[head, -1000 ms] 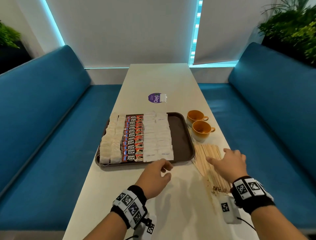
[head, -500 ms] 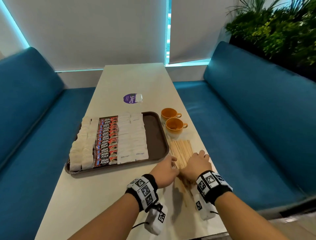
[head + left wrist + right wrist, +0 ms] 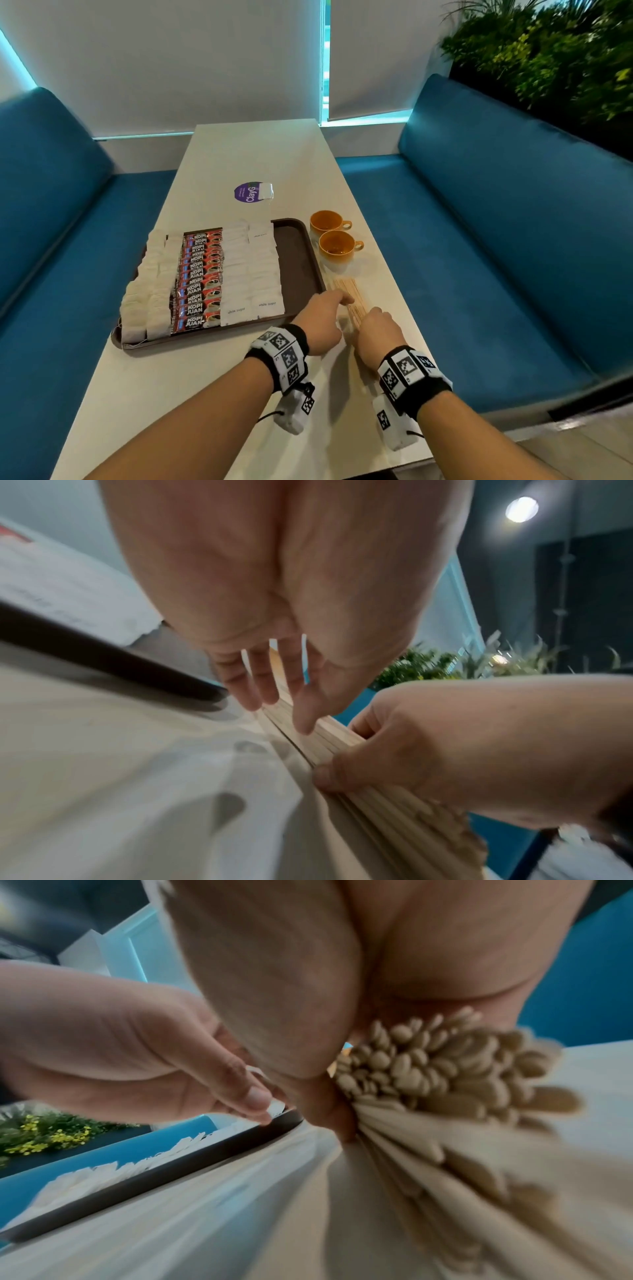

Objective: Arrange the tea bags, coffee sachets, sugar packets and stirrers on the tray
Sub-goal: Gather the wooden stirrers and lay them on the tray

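Note:
A brown tray holds rows of tea bags, red coffee sachets and white sugar packets; its right strip is bare. The wooden stirrers lie gathered in a bundle on the table just right of the tray. My right hand grips the bundle's near part, thumb and fingers curled round it. Their rounded ends bunch under my right palm. My left hand rests straight fingers on the bundle's left side, next to the tray's corner.
Two orange cups stand on the table beyond the stirrers, right of the tray. A purple sticker lies farther back. Blue benches flank the narrow white table; its right edge runs close to the stirrers.
Both hands have come together over the stirrers. The stirrers, spread flat a second ago, are pushed into a narrower bundle with my right hand now closed around it. The head view has turned right.

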